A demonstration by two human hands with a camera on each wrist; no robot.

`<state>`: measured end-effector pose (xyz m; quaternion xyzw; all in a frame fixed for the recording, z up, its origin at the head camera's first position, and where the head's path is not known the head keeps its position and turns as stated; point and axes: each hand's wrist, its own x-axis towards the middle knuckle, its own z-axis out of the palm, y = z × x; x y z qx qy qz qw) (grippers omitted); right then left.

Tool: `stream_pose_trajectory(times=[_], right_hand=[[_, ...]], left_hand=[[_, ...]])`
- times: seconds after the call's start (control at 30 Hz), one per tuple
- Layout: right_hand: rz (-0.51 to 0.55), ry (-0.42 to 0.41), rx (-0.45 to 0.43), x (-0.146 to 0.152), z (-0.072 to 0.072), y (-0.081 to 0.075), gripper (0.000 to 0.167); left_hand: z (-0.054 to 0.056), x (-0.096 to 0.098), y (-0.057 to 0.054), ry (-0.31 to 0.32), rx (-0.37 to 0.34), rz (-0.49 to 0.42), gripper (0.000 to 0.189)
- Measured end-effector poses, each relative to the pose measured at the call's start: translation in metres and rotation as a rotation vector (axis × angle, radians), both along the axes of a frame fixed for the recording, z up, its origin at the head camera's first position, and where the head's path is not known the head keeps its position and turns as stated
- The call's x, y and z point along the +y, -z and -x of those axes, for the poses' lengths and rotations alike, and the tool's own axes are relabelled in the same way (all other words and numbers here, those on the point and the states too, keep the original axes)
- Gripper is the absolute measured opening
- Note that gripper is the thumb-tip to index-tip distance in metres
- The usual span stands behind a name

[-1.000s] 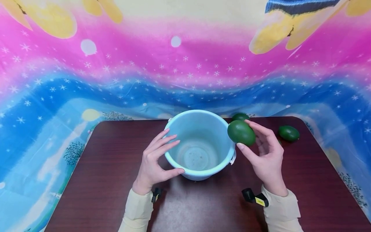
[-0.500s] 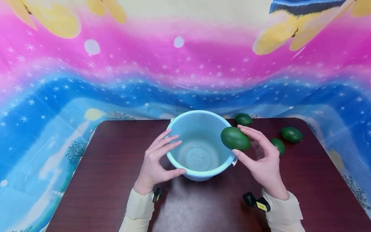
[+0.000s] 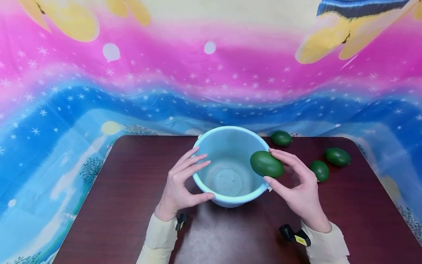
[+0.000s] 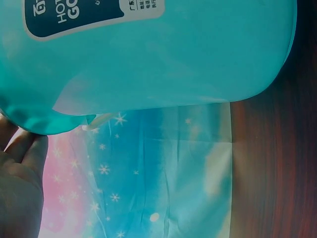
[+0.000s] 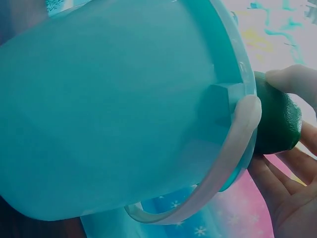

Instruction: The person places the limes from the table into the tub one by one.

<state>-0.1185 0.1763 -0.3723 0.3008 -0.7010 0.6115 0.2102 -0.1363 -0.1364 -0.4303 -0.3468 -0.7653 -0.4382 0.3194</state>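
A light blue bucket stands upright on the table, its mouth toward the head camera and its visible bottom bare. My left hand holds its left rim, fingers over the edge and thumb at the near side. My right hand pinches a glossy, dark green oval fruit, lime-like, between thumb and fingers. In the head view this fruit overlaps the bucket's right inner wall. The right wrist view shows the held fruit just past the rim, partly hidden by it, near the white handle.
Several similar green fruits lie right of the bucket: one fruit at the back edge, another fruit farther right, and a nearer fruit beside my right hand. A printed cloth hangs behind the dark wooden table.
My right hand has carried the fruit left and slightly down, from beside the bucket's right rim to over its opening. My left hand stays at the rim. The whole head view has shifted slightly.
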Motion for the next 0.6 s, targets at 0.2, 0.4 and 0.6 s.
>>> stream_pose_trajectory(times=[0.2,0.4,0.6], right_hand=[[0.008,-0.002,0.005,0.0023,0.0007,0.0029,0.065],[0.000,-0.002,0.000,-0.0001,-0.0018,-0.0009,0.064],[0.013,-0.033,0.002,-0.0012,-0.0011,0.0001,0.063]], left_hand=[[-0.0004,0.0008,-0.0011,-0.002,0.004,0.005,0.070],[-0.0007,0.0007,-0.0008,0.000,0.003,0.003,0.070],[-0.0003,0.0007,-0.0015,0.002,0.004,0.003,0.070]])
